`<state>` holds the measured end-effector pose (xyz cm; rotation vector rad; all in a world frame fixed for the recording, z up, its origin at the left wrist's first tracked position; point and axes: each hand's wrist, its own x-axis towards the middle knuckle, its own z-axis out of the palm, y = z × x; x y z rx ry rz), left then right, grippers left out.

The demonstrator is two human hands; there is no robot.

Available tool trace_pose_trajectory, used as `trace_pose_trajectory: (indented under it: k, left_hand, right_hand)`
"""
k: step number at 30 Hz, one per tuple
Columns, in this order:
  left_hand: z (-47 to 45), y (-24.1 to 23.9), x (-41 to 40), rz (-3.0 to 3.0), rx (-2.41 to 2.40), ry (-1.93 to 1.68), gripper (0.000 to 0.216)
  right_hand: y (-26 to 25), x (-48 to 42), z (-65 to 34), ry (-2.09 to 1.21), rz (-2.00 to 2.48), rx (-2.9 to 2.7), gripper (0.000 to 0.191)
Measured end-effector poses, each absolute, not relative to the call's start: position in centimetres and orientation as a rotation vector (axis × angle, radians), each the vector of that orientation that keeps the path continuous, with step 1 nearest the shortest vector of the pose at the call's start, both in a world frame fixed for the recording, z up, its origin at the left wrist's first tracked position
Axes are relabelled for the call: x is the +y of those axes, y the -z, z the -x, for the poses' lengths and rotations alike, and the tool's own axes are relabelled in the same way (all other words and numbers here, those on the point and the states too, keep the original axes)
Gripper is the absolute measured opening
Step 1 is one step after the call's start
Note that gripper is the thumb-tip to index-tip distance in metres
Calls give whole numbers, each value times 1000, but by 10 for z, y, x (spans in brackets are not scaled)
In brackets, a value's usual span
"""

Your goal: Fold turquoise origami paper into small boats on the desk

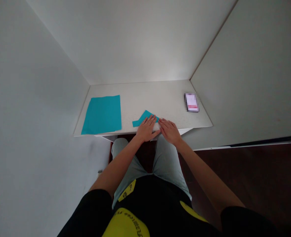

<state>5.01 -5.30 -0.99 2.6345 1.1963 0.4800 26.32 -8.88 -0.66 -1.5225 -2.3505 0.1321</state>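
A folded piece of teal paper [143,118] lies near the front edge of the white shelf-like table, its left end a narrow strip and its middle rising to a point. My left hand [146,129] rests flat over its front part with the fingers stretched out. Against the paper's right end lie the fingertips of my right hand [169,130], also stretched out and flat. Between them the two hands hide part of the paper's lower edge.
Flat teal sheets [102,115], perhaps a stack, lie at the left of the white table [157,95]. A phone with a blurred screen [191,102] lies at the right. Walls enclose the table at the back and both sides. My knees are under its front edge.
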Motion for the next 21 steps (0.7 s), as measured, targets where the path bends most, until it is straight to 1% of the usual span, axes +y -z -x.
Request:
trace_pose_trajectory:
  k: [5, 8, 10, 12, 15, 17, 21]
  left_hand:
    - [-48, 12, -51, -2635, 1118, -491, 85]
    - [-38, 7, -52, -2590, 1110, -516, 73]
    - [-23, 2, -53, -2517, 1258, -577, 58]
    - [-5, -3, -53, -2372, 1574, -643, 48]
    - [21, -9, -52, -2146, 1956, -588, 48]
    - [31, -12, -53, -2112, 1998, -496, 49]
    - [33, -16, -53, -2093, 1965, -421, 39]
  right_hand:
    - [1, -74, -253, -158, 1555, -2356, 46]
    - [1, -74, -245, -135, 1565, -2350, 48]
    - [2, -77, -243, -110, 1572, -2331, 51]
    - [4, -82, -243, -95, 1575, -2315, 55]
    - [8, -86, -245, -105, 1562, -2317, 55]
    - [11, -87, -246, -112, 1565, -2312, 55]
    - [17, -88, -246, -123, 1579, -2277, 56]
